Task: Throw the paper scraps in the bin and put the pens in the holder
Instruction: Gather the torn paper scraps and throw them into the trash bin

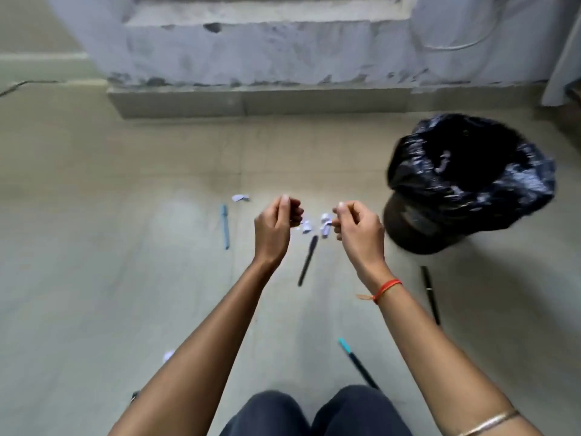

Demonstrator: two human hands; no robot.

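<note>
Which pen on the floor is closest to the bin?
The black pen just below the bin, right of the right hand; the other pens lie further left.

Soft, even, dim light; motion blur throughout; wide-angle bending at edges

Glossy, crinkled black plastic bag (471,171) lines the bin. White paper scraps (240,197) are crumpled. Floor (125,215) is smooth, faintly shiny tile; wall (251,51) rough, patchy plaster.
</note>
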